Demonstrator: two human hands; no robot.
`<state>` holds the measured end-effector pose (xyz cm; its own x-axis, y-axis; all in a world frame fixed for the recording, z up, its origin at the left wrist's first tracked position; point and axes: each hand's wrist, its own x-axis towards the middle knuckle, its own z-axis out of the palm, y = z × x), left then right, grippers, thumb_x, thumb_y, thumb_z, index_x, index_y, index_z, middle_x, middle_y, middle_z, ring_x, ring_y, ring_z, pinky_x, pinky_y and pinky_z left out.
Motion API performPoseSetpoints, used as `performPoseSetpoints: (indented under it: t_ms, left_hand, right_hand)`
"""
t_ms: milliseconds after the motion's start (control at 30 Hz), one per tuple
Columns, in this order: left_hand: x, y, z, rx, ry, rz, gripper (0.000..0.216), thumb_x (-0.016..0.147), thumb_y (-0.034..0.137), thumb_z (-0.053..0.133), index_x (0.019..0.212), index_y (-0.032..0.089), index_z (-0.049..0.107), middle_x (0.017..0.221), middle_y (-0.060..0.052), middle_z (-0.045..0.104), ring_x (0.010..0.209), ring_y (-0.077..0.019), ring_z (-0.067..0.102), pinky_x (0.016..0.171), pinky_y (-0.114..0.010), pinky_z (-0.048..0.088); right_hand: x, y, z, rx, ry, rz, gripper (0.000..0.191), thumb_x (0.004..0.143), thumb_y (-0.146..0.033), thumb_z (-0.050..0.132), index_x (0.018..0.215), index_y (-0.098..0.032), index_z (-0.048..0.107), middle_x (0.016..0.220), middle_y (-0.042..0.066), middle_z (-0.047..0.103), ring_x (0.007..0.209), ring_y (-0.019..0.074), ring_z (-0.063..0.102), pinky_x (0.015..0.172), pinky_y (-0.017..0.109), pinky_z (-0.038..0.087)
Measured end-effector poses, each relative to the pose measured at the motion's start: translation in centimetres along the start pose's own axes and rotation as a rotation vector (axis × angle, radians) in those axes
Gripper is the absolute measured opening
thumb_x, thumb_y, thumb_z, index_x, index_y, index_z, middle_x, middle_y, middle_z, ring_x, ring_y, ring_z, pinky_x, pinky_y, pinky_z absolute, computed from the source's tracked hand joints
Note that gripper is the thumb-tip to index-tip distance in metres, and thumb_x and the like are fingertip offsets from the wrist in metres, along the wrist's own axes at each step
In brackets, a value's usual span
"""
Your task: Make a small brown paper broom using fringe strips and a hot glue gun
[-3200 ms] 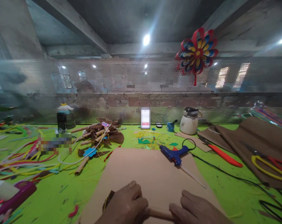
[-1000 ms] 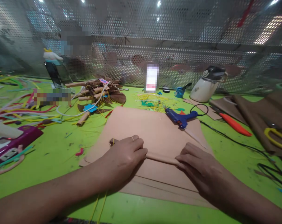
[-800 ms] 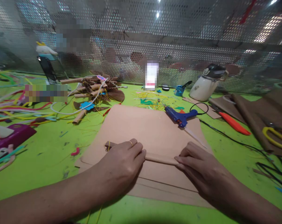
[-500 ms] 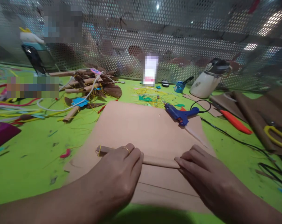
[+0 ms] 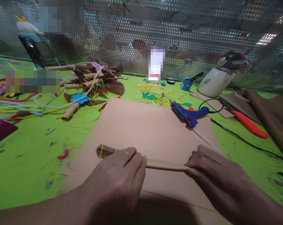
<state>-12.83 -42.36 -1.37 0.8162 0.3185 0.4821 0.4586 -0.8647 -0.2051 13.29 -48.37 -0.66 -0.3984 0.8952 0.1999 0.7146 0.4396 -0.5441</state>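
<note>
A thin rolled kraft paper tube (image 5: 166,164) lies crosswise between my two hands. My left hand (image 5: 122,175), with a ring on one finger, is closed over the tube's left part. Out past that hand sticks a folded bundle of pleated brown paper (image 5: 106,151) with yellow thread around it; how it joins the tube is hidden under the fingers. My right hand (image 5: 216,172) pinches the tube's right end between thumb and fingers. Beneath both hands are kraft paper sheets (image 5: 132,125). A blue glue gun (image 5: 187,115) with a clear glue stick rests on the sheets' far right corner.
At the back left is a pile of paper rolls and fans (image 5: 85,84) with yellow thread. A white kettle-like container (image 5: 215,81), a blue jar (image 5: 187,84) and an orange-red tool (image 5: 250,124) stand or lie right. A black cord (image 5: 244,143) crosses the green table (image 5: 33,168).
My right hand has shifted a little rightward along the tube, and its fingers have tightened into a pinch. The pleated bundle has turned to show its folds. The whole view has shifted slightly.
</note>
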Motion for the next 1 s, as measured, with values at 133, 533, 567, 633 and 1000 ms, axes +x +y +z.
performPoseSetpoints:
  t_ms: [133,533,567,633,1000]
  left_hand:
    - [0.3,-0.5,0.0,-0.056,-0.082,-0.013,0.027,0.086,0.010,0.036,0.079,0.014,0.062,0.077,-0.010,0.059,0.075,-0.0205,0.051,0.061,-0.032,0.044]
    - [1.8,-1.7,-1.1,-0.193,-0.367,-0.123,0.014,0.083,0.008,0.048,0.086,0.015,0.059,0.085,-0.008,0.054,0.076,-0.0203,0.044,0.064,-0.033,0.040]
    - [1.8,-1.6,-1.0,-0.172,-0.367,-0.110,0.014,0.084,0.009,0.047,0.087,0.014,0.060,0.084,-0.008,0.054,0.076,-0.0205,0.044,0.065,-0.034,0.041]
    - [1.9,-1.5,-0.8,-0.117,-0.372,-0.091,0.015,0.084,0.010,0.047,0.089,0.013,0.060,0.083,-0.009,0.054,0.075,-0.0210,0.044,0.066,-0.036,0.041]
    - [1.8,-1.2,-0.6,0.018,-0.348,0.033,0.014,0.088,0.016,0.047,0.087,0.014,0.061,0.080,-0.008,0.054,0.073,-0.0206,0.046,0.066,-0.036,0.040]
  right_hand:
    - [0.3,-0.1,-0.2,0.058,0.025,0.060,0.017,0.092,-0.017,0.047,0.081,-0.021,0.058,0.077,0.005,0.056,0.073,0.0178,0.054,0.062,0.032,0.044]
    - [1.4,0.9,0.2,0.063,0.151,0.211,0.016,0.087,-0.020,0.054,0.073,-0.019,0.060,0.070,0.003,0.058,0.065,0.0157,0.054,0.059,0.031,0.042]
    - [1.4,1.0,0.3,0.064,0.174,0.171,0.017,0.088,-0.019,0.054,0.072,-0.019,0.061,0.071,0.003,0.057,0.067,0.0160,0.054,0.060,0.031,0.043]
    - [1.3,1.2,0.6,0.051,0.218,0.098,0.018,0.088,-0.017,0.053,0.073,-0.018,0.062,0.071,0.003,0.056,0.070,0.0164,0.054,0.061,0.031,0.042]
    - [-0.9,-0.1,0.6,-0.139,0.045,0.021,0.019,0.093,-0.015,0.044,0.105,-0.020,0.057,0.092,0.008,0.056,0.084,0.0191,0.054,0.071,0.033,0.046]
